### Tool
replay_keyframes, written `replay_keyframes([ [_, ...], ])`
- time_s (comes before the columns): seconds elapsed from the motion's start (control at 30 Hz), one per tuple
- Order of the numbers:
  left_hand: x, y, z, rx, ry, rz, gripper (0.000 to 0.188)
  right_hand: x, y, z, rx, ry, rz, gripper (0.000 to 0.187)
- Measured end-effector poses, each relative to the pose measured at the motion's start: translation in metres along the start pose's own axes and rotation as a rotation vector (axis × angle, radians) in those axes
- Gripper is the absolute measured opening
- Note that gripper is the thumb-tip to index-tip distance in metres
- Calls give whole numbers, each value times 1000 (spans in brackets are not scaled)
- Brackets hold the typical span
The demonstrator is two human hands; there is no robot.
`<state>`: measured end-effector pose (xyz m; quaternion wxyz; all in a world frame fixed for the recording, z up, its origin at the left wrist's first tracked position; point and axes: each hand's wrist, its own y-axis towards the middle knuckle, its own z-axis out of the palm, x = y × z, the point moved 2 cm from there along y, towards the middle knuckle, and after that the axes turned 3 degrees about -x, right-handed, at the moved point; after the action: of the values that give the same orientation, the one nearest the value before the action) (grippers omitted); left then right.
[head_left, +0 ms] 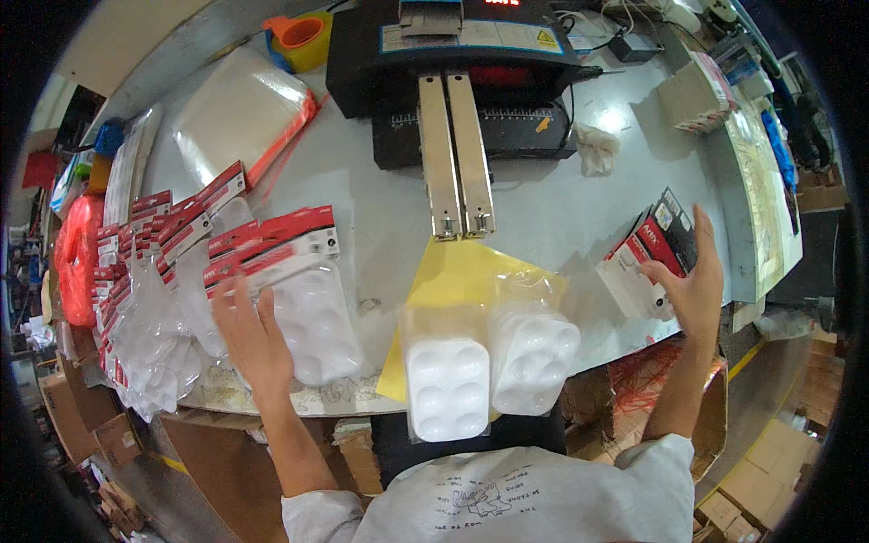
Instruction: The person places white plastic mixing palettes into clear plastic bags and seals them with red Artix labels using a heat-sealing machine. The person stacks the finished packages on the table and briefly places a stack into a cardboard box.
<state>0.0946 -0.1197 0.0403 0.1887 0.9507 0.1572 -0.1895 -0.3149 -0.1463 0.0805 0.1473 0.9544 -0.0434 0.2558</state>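
My left hand point(253, 337) reaches over a bagged white paint palette point(314, 317) with a red-and-white header card point(272, 242). Its fingers are stretched out over the card's left edge and slightly blurred. At the right, my right hand point(692, 288) is beside a stack of folded red, black and white header cards point(650, 258). Its thumb reaches over the cards' face, with the index finger spread apart along their right side. Between my hands, two clear-wrapped groups of white six-well palettes, a left one point(448, 387) and a tilted right one point(534, 362), lie at the table's front edge.
A black machine point(453, 50) stands at the back, its twin metal bars point(455, 154) projecting toward me above a yellow sheet point(434, 281). Carded palette packs point(149, 317) heap at the left. Clear plastic bags point(237, 118) lie behind; crumpled tissue point(597, 149) sits right of the machine.
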Motion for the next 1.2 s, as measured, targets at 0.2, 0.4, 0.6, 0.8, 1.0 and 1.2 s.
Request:
replay_keyframes([
  [0.2,-22,-83,22,366,-412,122,19,-71,-17,0,29,-126,17,78],
  [0.4,-42,-96,32,318,-653,-91,17,-34,-7,-11,-48,-307,110,51],
  [0.6,-52,-86,20,261,-397,179,19,17,-19,-4,-136,162,93,48],
  [0.8,-48,-82,32,208,-392,109,21,67,-30,20,293,579,-12,53],
  [1.0,-63,-77,6,248,-562,73,16,86,-24,26,349,762,58,53],
  [1.2,-81,-85,-4,672,-1234,-369,12,109,-23,46,657,708,65,36],
])
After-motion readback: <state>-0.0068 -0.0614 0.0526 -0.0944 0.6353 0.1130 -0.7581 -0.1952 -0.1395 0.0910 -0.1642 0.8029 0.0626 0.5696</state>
